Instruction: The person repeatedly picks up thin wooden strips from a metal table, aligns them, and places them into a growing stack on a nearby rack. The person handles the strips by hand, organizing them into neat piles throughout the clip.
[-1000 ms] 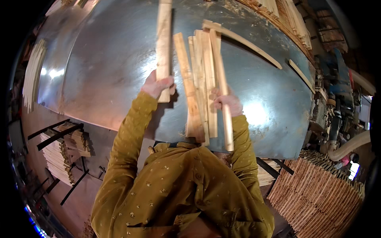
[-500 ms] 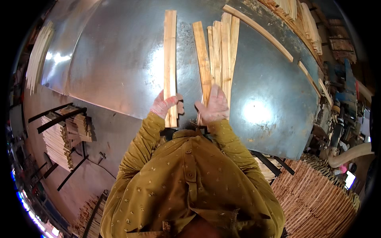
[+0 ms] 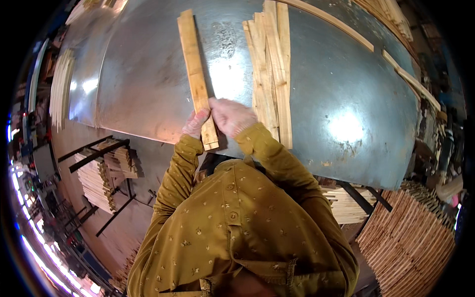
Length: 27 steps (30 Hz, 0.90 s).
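Both of your hands close on the near end of one long wooden slat (image 3: 196, 79): your left hand (image 3: 194, 126) curls against its left edge, and your right hand (image 3: 230, 117) lies over its right edge with the fingers folded down onto the wood, so the slat is pinched between the two. Whether the fingertips wrap beneath it you cannot tell from the head view. From your grip the slat runs straight away from you, lying flat on the grey sheet-metal tabletop (image 3: 346, 89), and its near end juts just past your hands toward the table's front edge. Just to the right of your right hand lies a bundle of similar slats (image 3: 271, 64), laid side by side and overlapping, pointing the same way as the one you hold but not touching it. Farther right and beyond, well apart from your grip, a thin long strip (image 3: 331, 21) lies slantwise across the far part of the table, and another strip (image 3: 410, 81) rests near the right rim. Below the table on your left, stacks of cut wood (image 3: 99, 178) sit on dark metal racks; on your right, a dense pile of stacked sticks (image 3: 410, 237) fills the lower corner. Your mustard-coloured sleeves (image 3: 277, 163) lead up to both hands.
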Available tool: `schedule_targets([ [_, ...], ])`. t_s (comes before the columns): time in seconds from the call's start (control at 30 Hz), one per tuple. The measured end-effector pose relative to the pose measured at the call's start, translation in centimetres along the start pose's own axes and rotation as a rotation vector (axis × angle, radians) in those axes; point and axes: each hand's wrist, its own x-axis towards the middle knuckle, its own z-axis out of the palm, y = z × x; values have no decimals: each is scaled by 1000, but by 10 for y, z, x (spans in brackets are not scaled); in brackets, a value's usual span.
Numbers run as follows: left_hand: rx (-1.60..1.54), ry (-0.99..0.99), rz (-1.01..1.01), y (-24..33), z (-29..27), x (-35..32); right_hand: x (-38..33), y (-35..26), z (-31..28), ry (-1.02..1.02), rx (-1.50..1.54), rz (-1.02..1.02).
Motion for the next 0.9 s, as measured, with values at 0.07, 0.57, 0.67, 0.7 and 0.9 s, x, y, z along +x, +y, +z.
schedule_targets([
  [0.07, 97, 75, -17, 12, 5, -9, -20, 43, -15, 590, -416, -283],
  [0.57, 1587, 626, 39, 106, -85, -18, 39, -15, 52, 166, -560, 674],
  [0.67, 1664, 642, -23, 124, -99, -19, 66, -37, 62, 118, -186, 822],
  [0.7, 1690, 645, -43, 127, -103, -19, 75, -43, 70, 112, -37, 830],
  [0.9, 1893, 418, -23, 118, -92, -22, 119, -64, 114, 157, -92, 424],
])
